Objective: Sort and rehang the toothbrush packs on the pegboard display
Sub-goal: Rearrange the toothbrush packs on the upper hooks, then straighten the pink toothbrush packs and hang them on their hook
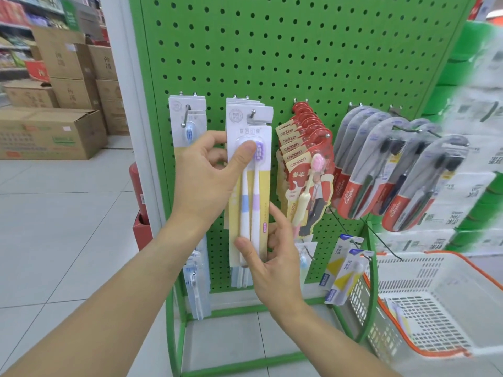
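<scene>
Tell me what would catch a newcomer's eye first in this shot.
Two hands in the middle: the left hand grips the top of a two-brush toothbrush pack and the right hand its bottom, against the green pegboard. Red packs hang just right of it.

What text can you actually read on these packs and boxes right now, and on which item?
"canban": top cards of the red character packs.
"Colgate": red bases of the grey blister packs.
Twin-brush pack held by both hands: header characters too blurred.
Blue-and-yellow packs: too small.
Cardboard boxes: print illegible.
</scene>
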The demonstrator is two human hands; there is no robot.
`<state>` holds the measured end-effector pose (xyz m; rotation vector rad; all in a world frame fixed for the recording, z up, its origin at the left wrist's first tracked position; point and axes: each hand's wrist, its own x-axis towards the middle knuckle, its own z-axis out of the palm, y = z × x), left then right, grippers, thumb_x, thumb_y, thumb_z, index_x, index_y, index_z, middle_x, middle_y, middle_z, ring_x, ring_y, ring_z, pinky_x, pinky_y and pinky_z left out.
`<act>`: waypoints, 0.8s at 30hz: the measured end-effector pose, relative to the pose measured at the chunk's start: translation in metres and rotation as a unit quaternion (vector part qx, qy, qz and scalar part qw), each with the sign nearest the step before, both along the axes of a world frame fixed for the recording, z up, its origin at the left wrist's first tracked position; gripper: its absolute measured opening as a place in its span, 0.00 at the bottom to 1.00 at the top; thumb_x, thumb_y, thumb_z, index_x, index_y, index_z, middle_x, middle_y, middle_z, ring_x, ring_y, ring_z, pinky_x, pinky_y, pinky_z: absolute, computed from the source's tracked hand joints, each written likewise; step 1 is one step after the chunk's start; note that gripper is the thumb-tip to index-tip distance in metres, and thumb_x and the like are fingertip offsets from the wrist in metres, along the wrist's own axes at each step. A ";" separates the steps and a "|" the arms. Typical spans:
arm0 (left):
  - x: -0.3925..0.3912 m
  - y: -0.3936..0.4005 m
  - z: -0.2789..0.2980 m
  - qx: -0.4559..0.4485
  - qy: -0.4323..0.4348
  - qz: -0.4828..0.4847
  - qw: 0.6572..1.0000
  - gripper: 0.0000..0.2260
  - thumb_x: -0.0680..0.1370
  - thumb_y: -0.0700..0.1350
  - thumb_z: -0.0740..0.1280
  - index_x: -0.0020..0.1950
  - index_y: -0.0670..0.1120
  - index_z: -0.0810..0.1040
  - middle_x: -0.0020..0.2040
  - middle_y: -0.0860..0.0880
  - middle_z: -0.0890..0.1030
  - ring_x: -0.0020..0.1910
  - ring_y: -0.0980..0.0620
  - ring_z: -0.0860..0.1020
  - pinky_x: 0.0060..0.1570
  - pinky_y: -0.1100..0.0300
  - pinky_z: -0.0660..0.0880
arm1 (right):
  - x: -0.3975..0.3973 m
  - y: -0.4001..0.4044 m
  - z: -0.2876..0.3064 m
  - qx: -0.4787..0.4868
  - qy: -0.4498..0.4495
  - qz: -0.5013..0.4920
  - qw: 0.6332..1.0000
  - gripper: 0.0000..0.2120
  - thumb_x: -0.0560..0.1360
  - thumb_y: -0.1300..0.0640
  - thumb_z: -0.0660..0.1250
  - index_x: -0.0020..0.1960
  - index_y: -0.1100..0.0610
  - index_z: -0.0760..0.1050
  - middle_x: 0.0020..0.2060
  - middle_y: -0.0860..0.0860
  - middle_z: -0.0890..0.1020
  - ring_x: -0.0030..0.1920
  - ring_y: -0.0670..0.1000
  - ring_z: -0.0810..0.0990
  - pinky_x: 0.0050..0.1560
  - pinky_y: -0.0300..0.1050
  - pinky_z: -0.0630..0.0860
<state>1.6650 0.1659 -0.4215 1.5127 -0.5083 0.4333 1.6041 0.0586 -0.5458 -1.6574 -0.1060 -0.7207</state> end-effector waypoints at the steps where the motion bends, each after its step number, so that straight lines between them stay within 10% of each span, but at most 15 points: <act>1: 0.002 0.000 -0.001 0.020 -0.008 0.023 0.999 0.14 0.76 0.55 0.73 0.53 0.48 0.78 0.33 0.55 0.84 0.29 0.50 0.79 0.35 0.57 0.77 | 0.000 0.001 0.000 0.000 0.002 -0.003 1.000 0.31 0.73 0.46 0.74 0.69 0.32 0.63 0.46 0.35 0.80 0.44 0.48 0.83 0.48 0.54 0.83; 6: 0.006 0.001 -0.012 0.141 -0.069 0.136 0.978 0.22 0.75 0.61 0.73 0.61 0.52 0.72 0.38 0.53 0.80 0.32 0.57 0.78 0.37 0.56 0.77 | 0.007 -0.002 -0.004 -0.018 0.001 -0.050 0.999 0.28 0.74 0.43 0.73 0.67 0.29 0.64 0.43 0.36 0.78 0.43 0.42 0.79 0.46 0.34 0.76; 11: 0.009 -0.003 -0.023 0.222 -0.109 0.154 0.957 0.24 0.77 0.51 0.73 0.69 0.51 0.68 0.35 0.58 0.76 0.33 0.56 0.77 0.36 0.56 0.73 | 0.019 -0.002 -0.013 -0.020 0.026 -0.077 0.996 0.30 0.75 0.38 0.72 0.73 0.31 0.64 0.53 0.45 0.76 0.54 0.51 0.78 0.64 0.37 0.72; 17: 0.023 -0.008 -0.023 0.233 -0.136 0.197 0.942 0.25 0.79 0.52 0.71 0.74 0.48 0.68 0.35 0.49 0.79 0.35 0.49 0.75 0.42 0.53 0.68 | 0.014 -0.007 -0.023 -0.111 0.071 -0.099 0.986 0.25 0.79 0.48 0.70 0.73 0.36 0.67 0.58 0.34 0.72 0.59 0.43 0.76 0.55 0.46 0.79; 24: 0.034 -0.009 -0.028 0.235 -0.145 0.224 0.935 0.23 0.80 0.53 0.69 0.73 0.51 0.68 0.35 0.60 0.74 0.36 0.50 0.74 0.45 0.49 0.75 | -0.008 -0.033 0.001 -0.100 -0.033 -0.197 0.975 0.11 0.75 0.65 0.72 0.50 0.50 0.76 0.46 0.44 0.76 0.41 0.49 0.79 0.38 0.42 0.75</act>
